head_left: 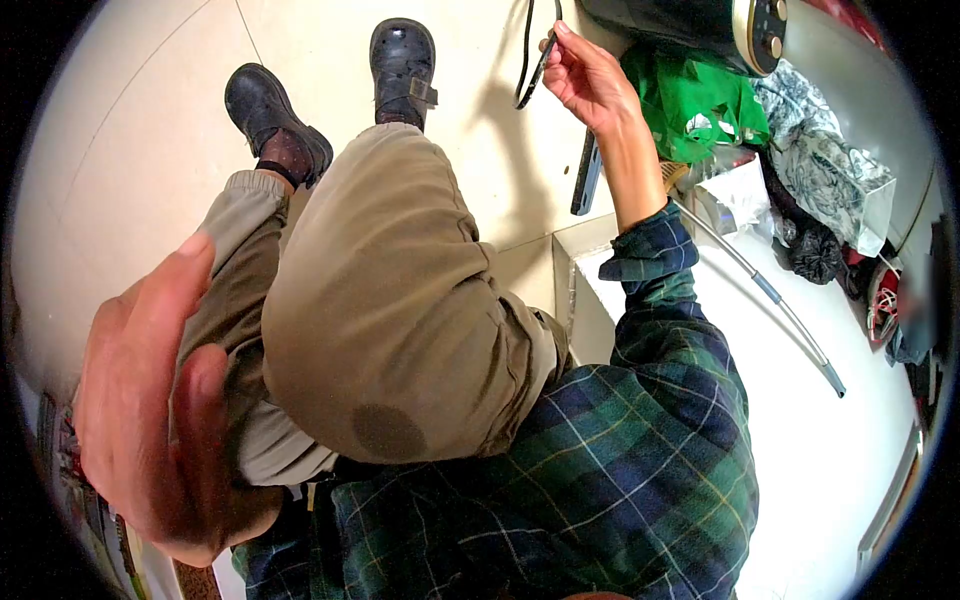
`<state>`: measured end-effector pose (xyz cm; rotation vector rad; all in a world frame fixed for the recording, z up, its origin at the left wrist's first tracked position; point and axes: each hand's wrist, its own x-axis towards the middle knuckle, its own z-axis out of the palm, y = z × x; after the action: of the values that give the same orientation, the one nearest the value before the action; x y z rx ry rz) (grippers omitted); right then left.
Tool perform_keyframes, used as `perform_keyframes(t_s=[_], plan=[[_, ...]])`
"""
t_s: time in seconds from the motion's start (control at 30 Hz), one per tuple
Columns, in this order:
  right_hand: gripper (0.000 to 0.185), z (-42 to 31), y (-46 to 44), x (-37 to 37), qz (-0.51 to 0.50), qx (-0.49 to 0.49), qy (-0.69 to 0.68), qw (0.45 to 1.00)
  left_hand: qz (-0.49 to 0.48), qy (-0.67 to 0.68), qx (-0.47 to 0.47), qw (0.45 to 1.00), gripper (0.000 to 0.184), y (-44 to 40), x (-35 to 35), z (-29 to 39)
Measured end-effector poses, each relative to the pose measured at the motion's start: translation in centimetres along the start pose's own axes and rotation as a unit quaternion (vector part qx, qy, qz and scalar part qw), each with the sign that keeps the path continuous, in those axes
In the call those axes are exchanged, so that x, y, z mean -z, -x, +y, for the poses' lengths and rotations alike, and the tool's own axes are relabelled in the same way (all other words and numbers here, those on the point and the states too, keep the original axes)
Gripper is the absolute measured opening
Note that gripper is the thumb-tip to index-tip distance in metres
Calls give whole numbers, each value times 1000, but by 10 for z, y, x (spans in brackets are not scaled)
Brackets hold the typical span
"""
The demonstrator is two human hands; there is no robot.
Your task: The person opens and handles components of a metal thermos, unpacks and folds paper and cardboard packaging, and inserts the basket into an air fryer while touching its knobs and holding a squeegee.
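Observation:
My right hand is stretched out at the top of the head view, its thumb and fingers pinched on a thin black cable. The cable hangs in a narrow loop beside the fingers and runs out of the top edge. Close to the camera on the left, my left hand is raised and blurred, thumb and forefinger apart, with nothing visible in it. Just right of my right hand sits a black appliance with light trim and knobs. Its link to the cable cannot be made out.
A green plastic bag lies below the appliance. Patterned grey fabric and a red shoe are at the right. A metal rod crosses the white surface. My black shoes rest on the tiled floor.

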<state>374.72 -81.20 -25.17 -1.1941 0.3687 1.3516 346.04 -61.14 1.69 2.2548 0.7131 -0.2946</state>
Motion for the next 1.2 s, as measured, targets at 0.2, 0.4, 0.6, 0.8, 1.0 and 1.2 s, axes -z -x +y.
perform_keyframes(t_s=[0.2,0.4,0.6,0.8,1.0,1.2], plan=[[18,-2,1,0,-1,16,-6,1000,15,-24,18,999,35,-4,-3,8],[17,-11,11,-2,-1,16,-5,1000,15,-15,48,999,29,-8,-5,15],[17,-4,15,-1,25,23,217,976,22,-2,47,999,27,-14,-8,14],[16,9,40,15,62,20,305,950,36,0,15,999,23,-19,-17,16],[17,-18,94,23,42,29,356,933,43,-26,-36,998,25,-21,-21,13],[10,-36,173,57,102,149,276,944,100,-2,-93,991,23,-23,-26,14]])
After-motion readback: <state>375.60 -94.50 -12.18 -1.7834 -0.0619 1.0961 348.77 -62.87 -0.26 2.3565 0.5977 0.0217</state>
